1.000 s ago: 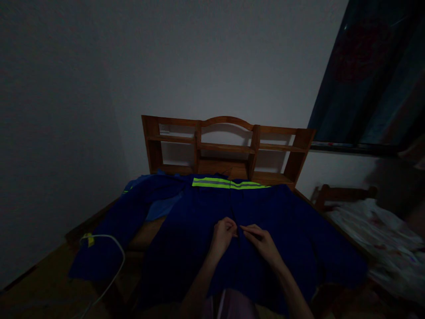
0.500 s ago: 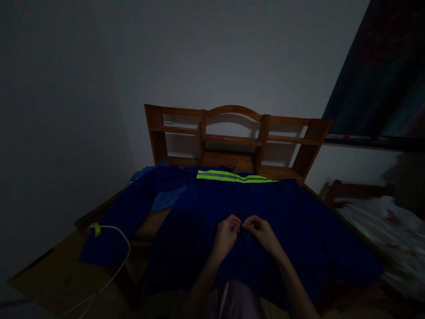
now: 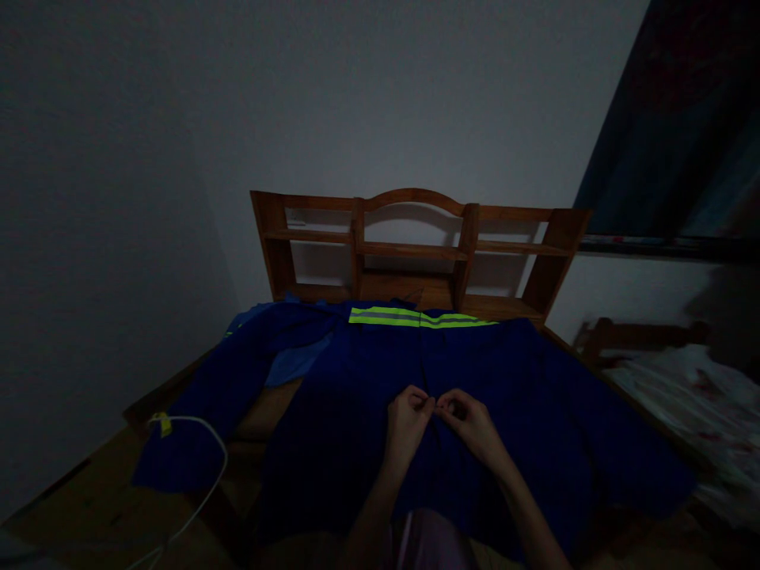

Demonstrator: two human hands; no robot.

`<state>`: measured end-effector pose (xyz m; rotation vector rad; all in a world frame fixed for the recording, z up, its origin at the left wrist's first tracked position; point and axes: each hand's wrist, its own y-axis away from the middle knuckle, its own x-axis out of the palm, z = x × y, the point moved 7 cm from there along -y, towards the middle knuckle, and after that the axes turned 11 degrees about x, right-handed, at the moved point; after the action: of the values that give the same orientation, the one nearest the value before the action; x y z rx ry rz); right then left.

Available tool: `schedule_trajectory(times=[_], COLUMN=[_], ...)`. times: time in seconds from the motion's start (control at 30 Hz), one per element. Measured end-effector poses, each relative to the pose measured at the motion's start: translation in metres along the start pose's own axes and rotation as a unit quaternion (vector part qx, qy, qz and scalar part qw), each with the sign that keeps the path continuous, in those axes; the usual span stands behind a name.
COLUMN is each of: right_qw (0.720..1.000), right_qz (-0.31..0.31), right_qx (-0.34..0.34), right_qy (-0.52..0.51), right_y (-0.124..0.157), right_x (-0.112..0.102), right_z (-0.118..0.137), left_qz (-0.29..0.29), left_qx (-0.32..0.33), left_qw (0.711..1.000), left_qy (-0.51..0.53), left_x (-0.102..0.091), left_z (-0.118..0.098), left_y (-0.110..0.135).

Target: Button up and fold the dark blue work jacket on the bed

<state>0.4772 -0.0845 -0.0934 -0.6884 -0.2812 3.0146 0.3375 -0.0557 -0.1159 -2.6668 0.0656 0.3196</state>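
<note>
A dark blue work jacket point(image 3: 356, 388) with a yellow-green reflective stripe point(image 3: 419, 318) lies spread flat on a wooden bed. My left hand point(image 3: 408, 419) and my right hand point(image 3: 468, 423) meet over the jacket's front opening in the middle, fingertips nearly touching. Both hands are curled in a pinch on the two front edges of the jacket. What sits between the fingertips is too small and dark to make out. One sleeve point(image 3: 207, 412) stretches out to the left.
A wooden headboard with shelves point(image 3: 416, 253) stands against the wall behind the jacket. A white cable point(image 3: 205, 475) with a yellow tag runs along the bed's left edge. Pale patterned bedding point(image 3: 682, 396) lies at the right, under a dark curtain point(image 3: 682, 127).
My hands have come together over the jacket's front opening; a second ago they were a little apart. The view has shifted slightly.
</note>
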Motion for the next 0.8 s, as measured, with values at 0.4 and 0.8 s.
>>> schedule_trajectory(times=[0.4, 0.8], right_qw=[0.999, 0.998], right_qz=[-0.012, -0.032], right_qx=[0.018, 0.013], right_qy=[0.023, 0.043], right_y=[0.002, 0.000], right_x=[-0.001, 0.000], right_z=[-0.003, -0.004], left_qz=[0.021, 0.000], left_qx=[-0.028, 0.021], left_qw=[0.999, 1.000], left_qy=[0.037, -0.020], left_x=[0.005, 0.002], left_z=[0.016, 0.004], left_y=[-0.002, 0.003])
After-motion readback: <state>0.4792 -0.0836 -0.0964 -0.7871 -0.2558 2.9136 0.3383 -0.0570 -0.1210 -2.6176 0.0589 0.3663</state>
